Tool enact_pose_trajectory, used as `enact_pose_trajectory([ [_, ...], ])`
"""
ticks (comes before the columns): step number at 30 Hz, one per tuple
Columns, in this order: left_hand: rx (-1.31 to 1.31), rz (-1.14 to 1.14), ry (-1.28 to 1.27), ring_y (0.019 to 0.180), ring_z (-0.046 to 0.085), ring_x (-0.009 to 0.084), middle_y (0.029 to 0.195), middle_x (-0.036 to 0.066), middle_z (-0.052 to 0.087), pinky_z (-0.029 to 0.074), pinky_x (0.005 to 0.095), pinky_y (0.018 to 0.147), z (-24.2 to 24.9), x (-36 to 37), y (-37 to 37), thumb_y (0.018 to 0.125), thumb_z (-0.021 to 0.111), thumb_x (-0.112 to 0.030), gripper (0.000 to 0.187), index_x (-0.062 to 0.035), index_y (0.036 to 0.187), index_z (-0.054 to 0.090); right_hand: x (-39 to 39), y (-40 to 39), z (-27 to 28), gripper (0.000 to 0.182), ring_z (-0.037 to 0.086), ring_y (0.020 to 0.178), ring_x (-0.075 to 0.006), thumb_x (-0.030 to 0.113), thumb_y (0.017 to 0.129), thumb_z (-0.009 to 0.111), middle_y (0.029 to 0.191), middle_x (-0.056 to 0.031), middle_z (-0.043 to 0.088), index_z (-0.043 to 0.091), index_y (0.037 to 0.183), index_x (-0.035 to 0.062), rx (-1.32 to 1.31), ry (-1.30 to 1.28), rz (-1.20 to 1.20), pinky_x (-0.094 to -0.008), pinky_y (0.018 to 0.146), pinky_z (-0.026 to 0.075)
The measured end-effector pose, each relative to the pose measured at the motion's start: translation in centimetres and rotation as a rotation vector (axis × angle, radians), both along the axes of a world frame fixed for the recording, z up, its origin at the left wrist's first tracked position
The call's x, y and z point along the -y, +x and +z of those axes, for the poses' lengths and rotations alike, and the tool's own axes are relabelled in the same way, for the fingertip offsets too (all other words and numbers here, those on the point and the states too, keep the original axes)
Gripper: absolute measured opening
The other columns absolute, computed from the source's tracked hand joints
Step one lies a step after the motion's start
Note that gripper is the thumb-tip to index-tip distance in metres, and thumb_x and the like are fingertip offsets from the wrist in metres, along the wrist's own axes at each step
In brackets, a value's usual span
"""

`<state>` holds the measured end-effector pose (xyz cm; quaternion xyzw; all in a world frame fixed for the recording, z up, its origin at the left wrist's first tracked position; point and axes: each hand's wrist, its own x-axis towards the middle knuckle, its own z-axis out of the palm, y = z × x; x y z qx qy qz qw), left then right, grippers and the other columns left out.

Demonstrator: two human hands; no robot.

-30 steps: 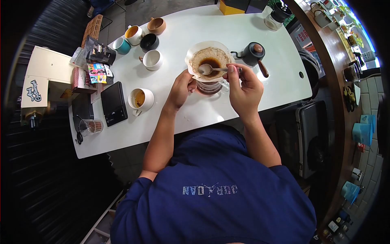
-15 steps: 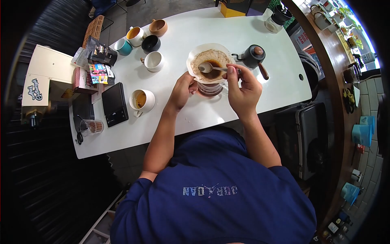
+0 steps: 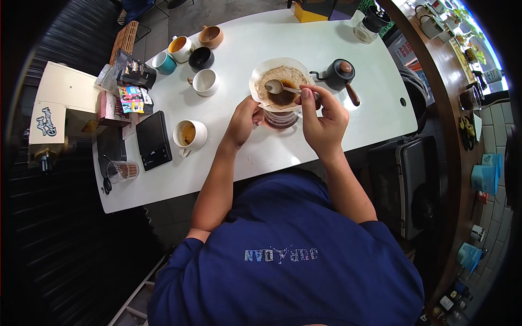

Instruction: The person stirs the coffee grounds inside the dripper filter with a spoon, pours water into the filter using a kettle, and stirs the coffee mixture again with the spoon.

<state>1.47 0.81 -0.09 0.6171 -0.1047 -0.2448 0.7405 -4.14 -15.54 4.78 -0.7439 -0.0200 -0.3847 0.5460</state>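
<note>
A white paper coffee filter point(image 3: 259, 76) sits in a dripper on top of a glass server point(image 3: 279, 120). Brown liquid and wet coffee grounds point(image 3: 280, 73) line its inside. My right hand point(image 3: 325, 115) is closed on the handle of a spoon point(image 3: 274, 86), whose bowl is over the liquid inside the filter. At the near left edge of the filter, my left hand point(image 3: 244, 123) has its fingers closed on the coffee dripper; the exact grip is partly hidden. A black gooseneck kettle point(image 3: 338, 76) with a wooden handle stands just right of the filter.
On the white table point(image 3: 239, 174) stand a white mug point(image 3: 198, 135) with a brown drink, several cups, including a black cup point(image 3: 202, 58), and a black scale point(image 3: 153, 140). Coffee bags point(image 3: 135, 73) lie at the left. A coffee grinder point(image 3: 372, 24) stands far right.
The spoon has shifted slightly within the filter, its bowl a little higher and more level. My right hand moved slightly left; my left hand stays at the dripper.
</note>
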Motion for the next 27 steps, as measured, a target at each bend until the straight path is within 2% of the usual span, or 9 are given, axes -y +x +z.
enact_pose_trajectory([
  [3,-0.024,0.041,-0.025,0.057,0.03,0.0055,0.064,-0.004,0.035,0.029,0.022,0.054,0.6,0.3,-0.2,0.094,0.03,-0.026,0.029,-0.0054,0.091,0.051,-0.1,-0.1,0.0,0.008,0.061,0.06,-0.0095,0.004,0.083,0.06,0.068,-0.0068,0.066,0.064,0.087,-0.0016,0.022,0.018,0.042,-0.0208,0.054,0.043],
  [6,-0.019,0.037,-0.021,0.057,0.03,0.0056,0.064,-0.005,0.035,0.028,0.0221,0.054,0.0,0.0,0.0,0.094,0.03,-0.026,0.029,-0.0053,0.092,0.051,-0.1,-0.2,0.2,0.008,0.061,0.061,-0.0094,0.004,0.083,0.06,0.069,-0.0068,0.066,0.064,0.087,-0.0019,0.016,0.049,0.043,-0.0212,0.054,0.044],
  [8,0.009,-0.018,0.004,0.059,0.031,0.0067,0.072,-0.002,0.041,0.032,0.0224,0.056,-0.4,-0.4,0.2,0.098,0.025,-0.029,0.038,-0.0032,0.102,0.051,0.0,-0.1,0.2,0.008,0.062,0.061,-0.0094,0.004,0.083,0.06,0.069,-0.0068,0.066,0.064,0.087,-0.002,0.005,0.047,0.021,-0.0214,0.055,0.045],
  [27,0.037,-0.016,0.019,0.059,0.031,0.0069,0.071,-0.002,0.04,0.032,0.0223,0.055,-0.2,-0.2,0.0,0.097,0.025,-0.028,0.036,-0.0029,0.1,0.051,0.4,-0.5,-0.4,0.007,0.059,0.059,-0.0107,0.002,0.082,0.06,0.067,-0.0052,0.065,0.064,0.087,-0.0011,0.022,-0.001,0.054,-0.0219,0.054,0.041],
])
